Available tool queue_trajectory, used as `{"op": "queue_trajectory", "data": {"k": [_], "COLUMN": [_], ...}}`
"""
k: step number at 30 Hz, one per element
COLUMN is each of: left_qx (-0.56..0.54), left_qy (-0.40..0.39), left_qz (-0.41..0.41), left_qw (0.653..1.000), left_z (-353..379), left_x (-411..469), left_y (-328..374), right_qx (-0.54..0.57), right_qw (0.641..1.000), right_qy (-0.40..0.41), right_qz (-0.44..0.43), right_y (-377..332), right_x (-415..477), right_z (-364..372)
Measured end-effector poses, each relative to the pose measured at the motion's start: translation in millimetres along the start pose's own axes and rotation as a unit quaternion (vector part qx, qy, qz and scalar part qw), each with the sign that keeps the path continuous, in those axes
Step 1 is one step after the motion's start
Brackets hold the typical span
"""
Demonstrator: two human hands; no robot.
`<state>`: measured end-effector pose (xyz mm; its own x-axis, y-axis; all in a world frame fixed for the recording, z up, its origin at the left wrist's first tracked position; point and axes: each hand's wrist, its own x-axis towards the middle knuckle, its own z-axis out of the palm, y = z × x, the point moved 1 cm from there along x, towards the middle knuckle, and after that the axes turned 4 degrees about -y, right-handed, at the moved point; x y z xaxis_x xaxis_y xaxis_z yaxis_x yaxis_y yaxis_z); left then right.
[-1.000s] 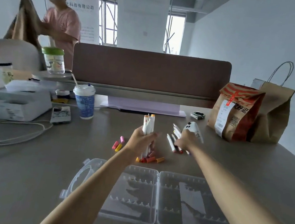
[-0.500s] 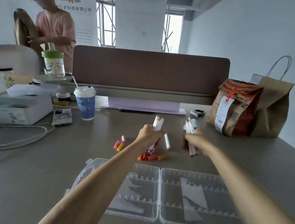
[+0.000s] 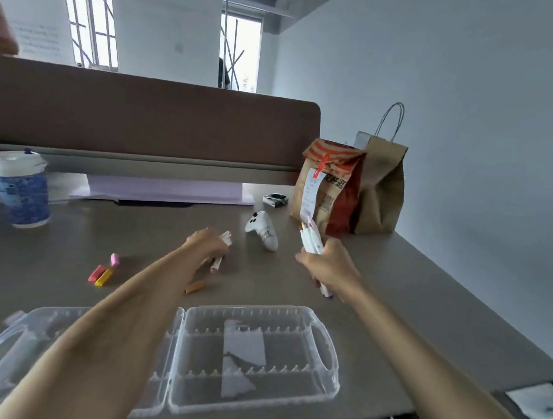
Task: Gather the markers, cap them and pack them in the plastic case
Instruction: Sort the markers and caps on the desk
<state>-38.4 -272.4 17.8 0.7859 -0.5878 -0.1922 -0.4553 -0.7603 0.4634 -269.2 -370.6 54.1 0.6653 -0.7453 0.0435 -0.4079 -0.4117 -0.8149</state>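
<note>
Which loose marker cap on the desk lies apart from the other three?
The orange cap, beside the left forearm; the pink cap, red cap and yellow cap cluster together farther left.

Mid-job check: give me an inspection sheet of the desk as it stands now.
Surface: grey desk, partly covered.
Job's things: plastic case open flat near the front edge, paper scraps inside; three loose caps at the left, orange cap just beyond the case.
Clutter: white controller, paper cup, red paper bag, brown paper bag.
Hands: left hand grips markers; right hand grips a marker bundle.
Cables: nothing seen.
Surroundings: brown divider, white wall, windows.
</note>
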Motion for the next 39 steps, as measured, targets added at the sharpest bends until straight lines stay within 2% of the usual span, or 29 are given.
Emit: {"op": "queue_trajectory", "data": {"k": [4,6,10,14,17,22,27,32,39], "left_qx": [-0.128,-0.213,-0.356,-0.457,-0.465,-0.447,-0.374,-0.231,-0.128], "left_qy": [-0.018,-0.014,-0.03,-0.107,-0.132,-0.147,-0.134,-0.131,-0.164], "left_qz": [0.041,0.079,0.157,0.249,0.283,0.27,0.196,0.167,0.143], "left_qw": [0.991,0.974,0.921,0.847,0.828,0.84,0.896,0.949,0.968], "left_z": [2.4,3.5,12.1,38.3,59.4,91.8,115.4,129.3,135.0], "left_x": [-6.3,-20.1,-69.0,-110.2,-134.0,-146.4,-140.9,-115.7,-97.1], "left_y": [17.5,32.2,75.6,119.1,144.4,173.7,200.5,206.4,207.8], "right_qx": [0.036,0.079,0.156,0.201,0.198,0.154,0.098,-0.001,-0.098], "right_qw": [0.999,0.996,0.983,0.968,0.966,0.975,0.977,0.979,0.971], "right_qy": [0.022,0.043,0.098,0.152,0.165,0.145,0.135,0.084,0.029], "right_qz": [0.011,0.009,-0.002,-0.002,0.019,0.059,0.135,0.186,0.218], "right_y": [10.1,11.7,17.8,29.2,42.1,72.4,95.6,119.1,121.1], "right_x": [-0.2,-0.2,-5.3,-20.2,-38.6,-58.2,-49.0,-31.2,-11.2], "right_z": [-16.1,-20.5,-29.0,-44.5,-62.2,-91.4,-109.8,-121.7,-126.8]}}
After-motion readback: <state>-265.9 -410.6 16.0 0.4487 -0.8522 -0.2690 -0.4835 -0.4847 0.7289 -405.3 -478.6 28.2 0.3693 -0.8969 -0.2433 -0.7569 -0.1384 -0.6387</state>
